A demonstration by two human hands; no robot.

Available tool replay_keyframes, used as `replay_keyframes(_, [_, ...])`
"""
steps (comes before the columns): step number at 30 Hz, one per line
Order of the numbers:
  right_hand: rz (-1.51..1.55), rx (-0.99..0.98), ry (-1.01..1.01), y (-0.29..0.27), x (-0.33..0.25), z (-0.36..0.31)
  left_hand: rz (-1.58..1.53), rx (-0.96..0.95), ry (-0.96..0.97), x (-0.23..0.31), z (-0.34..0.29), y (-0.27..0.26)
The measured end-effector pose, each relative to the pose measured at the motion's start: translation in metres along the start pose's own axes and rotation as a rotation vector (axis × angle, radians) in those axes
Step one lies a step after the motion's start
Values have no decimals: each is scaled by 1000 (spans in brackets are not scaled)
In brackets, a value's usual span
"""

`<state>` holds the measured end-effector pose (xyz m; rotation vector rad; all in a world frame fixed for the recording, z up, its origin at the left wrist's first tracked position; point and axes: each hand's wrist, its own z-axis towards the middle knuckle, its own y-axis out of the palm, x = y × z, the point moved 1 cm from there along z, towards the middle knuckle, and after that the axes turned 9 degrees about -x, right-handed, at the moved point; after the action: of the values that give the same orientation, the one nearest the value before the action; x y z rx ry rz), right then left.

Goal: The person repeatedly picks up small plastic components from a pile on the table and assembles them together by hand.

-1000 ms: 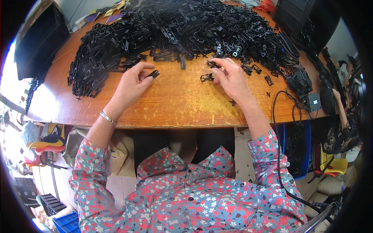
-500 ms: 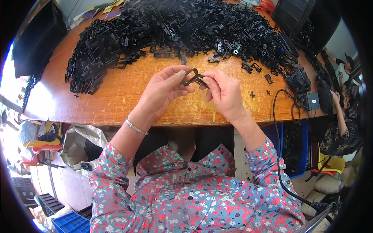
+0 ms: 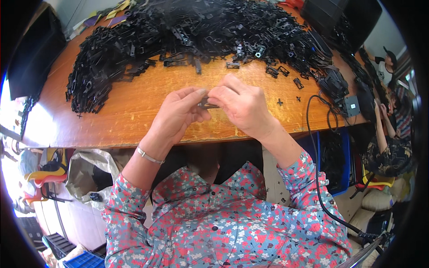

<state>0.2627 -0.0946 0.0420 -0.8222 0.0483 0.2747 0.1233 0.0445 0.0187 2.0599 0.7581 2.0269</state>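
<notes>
Over the near part of the wooden table, both hands meet on one small black plastic frame part. My left hand pinches it between thumb and fingers. My right hand is closed on its other side, and its fingers cover most of the part. Beyond the hands spreads a big heap of similar black plastic parts. A few loose pieces lie at its near edge, among them a rectangular frame and a small cross-shaped piece.
A black device with a cable and a grey box sit at the table's right. A blue crate stands below. An open sack is at lower left. Other people are at the far right.
My right hand has moved left and turned over the black part, now covering most of it. The whole view has shifted slightly.
</notes>
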Motion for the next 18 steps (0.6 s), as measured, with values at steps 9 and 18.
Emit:
replay_keyframes(9, [-25,-168,61,10,7,-20,74,0,-93,-9,-8,0])
replay_keyframes(18, [104,-177,122,16,8,-37,304,63,23,-23,-7,11])
